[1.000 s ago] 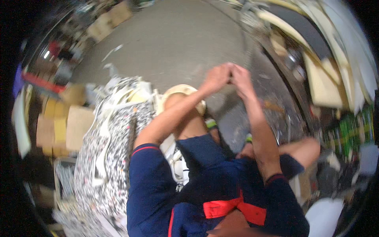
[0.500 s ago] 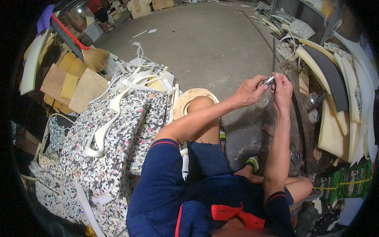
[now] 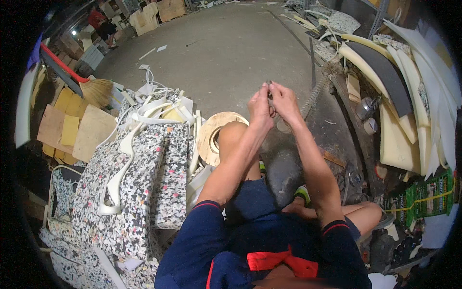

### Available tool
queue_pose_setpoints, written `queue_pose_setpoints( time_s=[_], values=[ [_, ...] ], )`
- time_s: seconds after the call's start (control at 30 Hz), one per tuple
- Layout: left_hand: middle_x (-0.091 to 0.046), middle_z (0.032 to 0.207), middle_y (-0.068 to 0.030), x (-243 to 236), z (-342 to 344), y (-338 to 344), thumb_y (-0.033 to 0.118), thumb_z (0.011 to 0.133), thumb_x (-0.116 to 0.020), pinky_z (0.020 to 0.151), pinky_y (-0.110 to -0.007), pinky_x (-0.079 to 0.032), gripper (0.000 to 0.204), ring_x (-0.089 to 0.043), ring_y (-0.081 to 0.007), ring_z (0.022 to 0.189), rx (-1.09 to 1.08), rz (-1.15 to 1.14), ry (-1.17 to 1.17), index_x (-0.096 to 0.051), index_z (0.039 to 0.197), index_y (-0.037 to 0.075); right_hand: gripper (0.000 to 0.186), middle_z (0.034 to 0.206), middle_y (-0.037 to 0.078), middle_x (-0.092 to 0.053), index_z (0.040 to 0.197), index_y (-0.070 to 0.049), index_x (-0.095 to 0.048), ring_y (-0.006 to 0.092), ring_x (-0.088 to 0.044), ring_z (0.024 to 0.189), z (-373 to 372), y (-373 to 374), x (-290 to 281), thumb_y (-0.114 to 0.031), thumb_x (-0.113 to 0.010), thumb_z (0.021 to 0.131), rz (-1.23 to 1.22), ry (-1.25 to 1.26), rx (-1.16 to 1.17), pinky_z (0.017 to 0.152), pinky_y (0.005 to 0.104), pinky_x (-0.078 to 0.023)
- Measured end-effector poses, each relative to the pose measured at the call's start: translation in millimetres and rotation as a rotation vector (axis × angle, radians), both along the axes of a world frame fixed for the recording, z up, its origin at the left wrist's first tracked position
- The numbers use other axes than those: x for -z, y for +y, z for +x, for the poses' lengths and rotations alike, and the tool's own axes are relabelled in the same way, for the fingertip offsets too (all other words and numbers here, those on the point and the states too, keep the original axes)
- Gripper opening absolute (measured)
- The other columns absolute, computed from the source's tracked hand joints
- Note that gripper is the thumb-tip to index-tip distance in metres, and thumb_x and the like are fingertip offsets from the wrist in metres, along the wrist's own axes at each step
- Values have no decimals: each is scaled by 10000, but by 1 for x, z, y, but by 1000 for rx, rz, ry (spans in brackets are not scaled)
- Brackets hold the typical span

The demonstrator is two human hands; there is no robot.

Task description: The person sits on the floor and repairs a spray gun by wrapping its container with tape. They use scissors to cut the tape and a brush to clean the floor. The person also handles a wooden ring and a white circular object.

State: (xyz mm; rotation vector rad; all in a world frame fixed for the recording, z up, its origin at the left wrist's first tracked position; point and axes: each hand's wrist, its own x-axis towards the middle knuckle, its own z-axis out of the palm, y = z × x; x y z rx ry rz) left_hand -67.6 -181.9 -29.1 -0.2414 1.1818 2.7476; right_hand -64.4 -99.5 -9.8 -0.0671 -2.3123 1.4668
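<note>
My left hand [image 3: 261,107] and my right hand [image 3: 285,103] meet in front of me, above the concrete floor. Both are closed, with fingertips pinched close together around a small metal piece [image 3: 270,96]. Fingers cover most of it, so its exact kind does not show; half a second earlier it looked silvery and roughly cylindrical. Below and to the left of my hands, a round plywood ring [image 3: 208,140] stands beside my bent knee.
Speckled foam blocks [image 3: 120,192] sit at my left, topped by white foam offcuts [image 3: 115,183]. A broom [image 3: 96,91] leans farther back. Curved foam sheets [image 3: 399,139], a metal can [image 3: 366,108] and green packets [image 3: 433,200] line the right. Another person [image 3: 101,24] is far back left.
Both hands have shifted left in the picture and come closer together, and the metal piece is now more covered by fingers. The view has turned somewhat to the right.
</note>
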Motion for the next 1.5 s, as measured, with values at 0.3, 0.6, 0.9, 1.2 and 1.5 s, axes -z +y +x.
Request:
queue_pose_setpoints(
  time_s=[0.3, 0.6, 0.9, 1.2, 1.5],
  values=[
    [-451, 538, 27, -1, -2, -4, 304, 940, -563, 338, -259, -260, 231, -361, -84, 375, -1, -134, 81, -582, 800, 122, 362, 727, 75, -639, 896, 40, -646, 120, -570, 659, -15, -5, -1, -293, -522, 967, -337, -93, -179, 579, 320, -459],
    [-664, 752, -57, 13, 51, 3, 323, 915, -607, 593, -294, -463, 359, -564, -107, 650, 350, -722, 375, -688, 951, -25, 365, 846, 53, -637, 983, -14, -659, 108, -583, 714, 3, 70, 20, -363, -553, 963, -558, -170, -157, 606, 261, -490],
    [-657, 771, -219, 18, 78, -42, 199, 835, -669, 616, -444, -493, 319, -668, -361, 717, 629, -1002, 490, -632, 1091, 14, 235, 757, 12, -613, 913, -35, -661, 84, -569, 633, -34, 138, 163, -256, -587, 937, -320, -577, -3, 510, 246, -475],
    [-661, 945, -235, 26, 34, -74, 183, 832, -683, 693, -456, -522, 369, -646, -415, 807, 500, -1283, 387, -589, 1146, 14, 316, 1067, 204, -664, 1103, -56, -668, 422, -626, 976, -234, 108, 320, -246, -536, 887, 476, -438, -74, 881, 458, -492],
    [-662, 1075, -221, 49, 1, -79, 83, 750, -755, 727, -377, -536, 479, -679, -354, 879, 501, -1285, 18, -590, 1187, -21, 418, 1152, 191, -630, 1335, -174, -510, 389, -515, 1173, -430, -1, 393, -228, -515, 920, 885, -269, -344, 912, 510, -474]
  ],
)
